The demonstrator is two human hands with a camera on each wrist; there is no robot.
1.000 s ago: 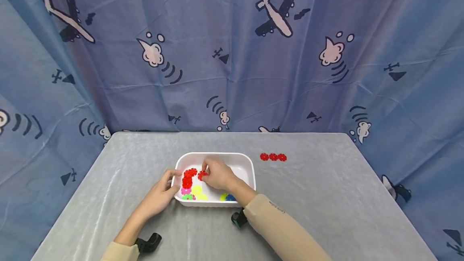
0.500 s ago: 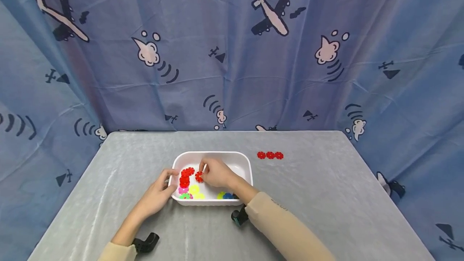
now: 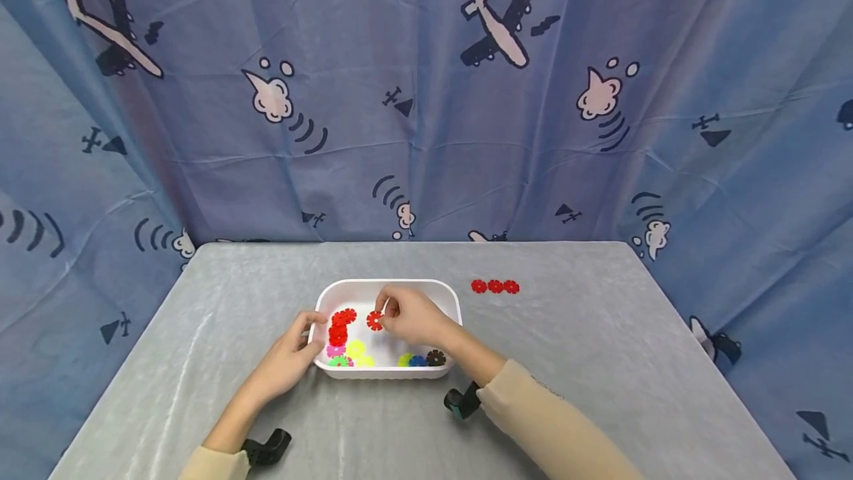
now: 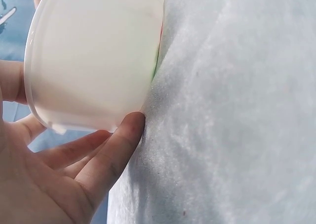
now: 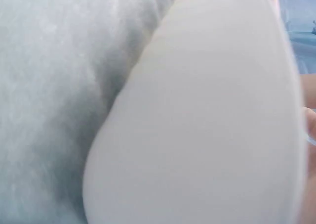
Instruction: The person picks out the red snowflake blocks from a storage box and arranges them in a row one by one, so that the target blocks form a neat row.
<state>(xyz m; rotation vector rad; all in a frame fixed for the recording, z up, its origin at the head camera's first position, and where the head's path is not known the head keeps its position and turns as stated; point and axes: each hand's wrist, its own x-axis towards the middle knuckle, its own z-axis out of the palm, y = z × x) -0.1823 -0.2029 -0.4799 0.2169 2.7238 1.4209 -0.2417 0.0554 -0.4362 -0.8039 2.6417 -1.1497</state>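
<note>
My right hand (image 3: 413,315) pinches a red snowflake disc (image 3: 375,321) by its edge, over the inside of a white plastic tray (image 3: 380,374). At the tray's left end, my left hand (image 3: 293,350) grips the rim and wall. The left wrist view shows that hand's fingers (image 4: 116,157) against the outside of the tray wall (image 4: 98,51). Left of the pinched disc lies a cluster of red discs (image 3: 338,334). In the right wrist view the tray wall (image 5: 197,125) hides most of the right hand.
Pink (image 3: 336,350), green (image 3: 341,361) and yellow discs (image 3: 358,350) lie at the tray's front left. Another yellow (image 3: 406,359), a blue (image 3: 417,361) and a dark disc (image 3: 436,358) sit front right. Three red discs (image 3: 495,287) form a row on the grey tabletop (image 3: 573,361).
My right hand has drawn the pinched red disc a little to the right, away from the red cluster, uncovering the dark disc. The left hand keeps its place on the tray.
</note>
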